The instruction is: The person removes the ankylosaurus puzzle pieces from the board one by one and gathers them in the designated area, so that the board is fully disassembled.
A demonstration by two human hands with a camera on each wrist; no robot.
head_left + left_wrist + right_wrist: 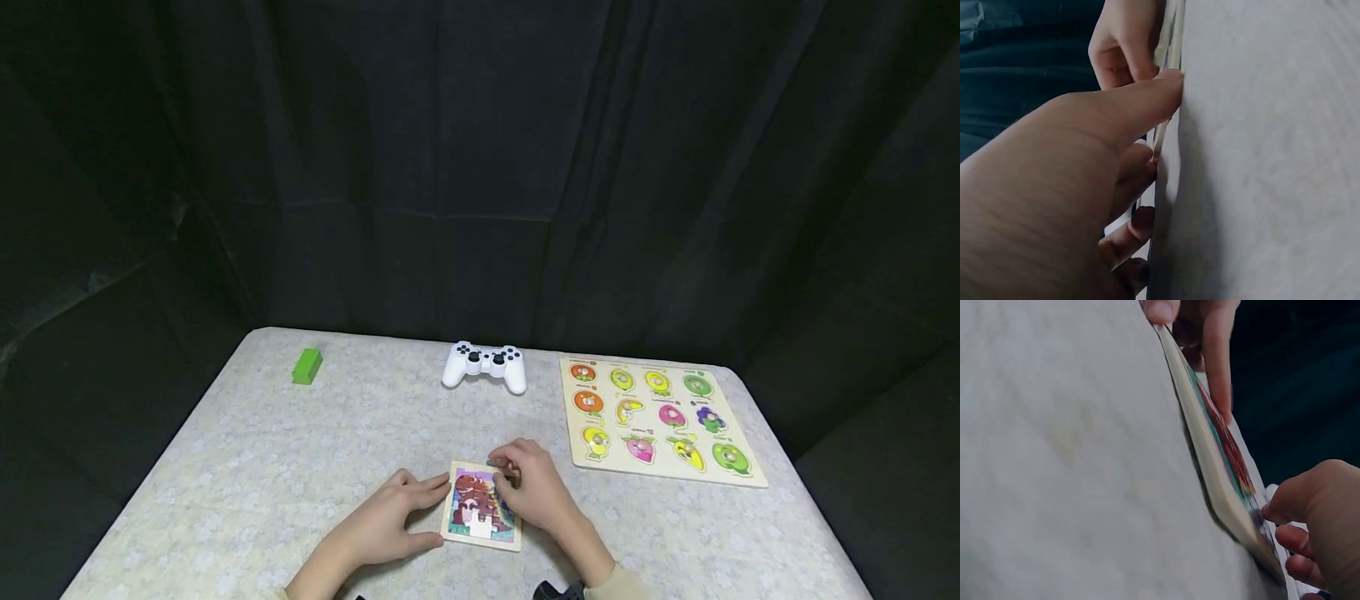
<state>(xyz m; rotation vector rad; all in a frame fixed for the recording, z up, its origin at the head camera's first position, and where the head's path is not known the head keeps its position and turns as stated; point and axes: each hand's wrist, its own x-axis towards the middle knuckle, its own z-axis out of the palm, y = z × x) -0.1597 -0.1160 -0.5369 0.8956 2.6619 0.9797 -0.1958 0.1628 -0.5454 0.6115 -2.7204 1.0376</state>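
Observation:
A small wooden jigsaw puzzle (483, 540) with a reddish-brown dinosaur picture lies on the table in a pale frame. A pale patch shows low in the middle of its picture. At the puzzle's left edge, my left hand (386, 521) touches the frame with a fairly straight index finger and thumb, the thumb down by the near corner. My right hand (536, 492) curls round the far right corner, thumb over the picture and fingers at the far edge. In the right wrist view, that thumb (1285, 500) meets the puzzle's top. The right fingertips are partly hidden.
Straight behind the puzzle sits a white game controller (485, 367). A fruit peg board (667, 475) lies to the right, and a green block (307, 367) stands far left. Black curtains (480, 167) hang round the patterned tabletop (360, 417).

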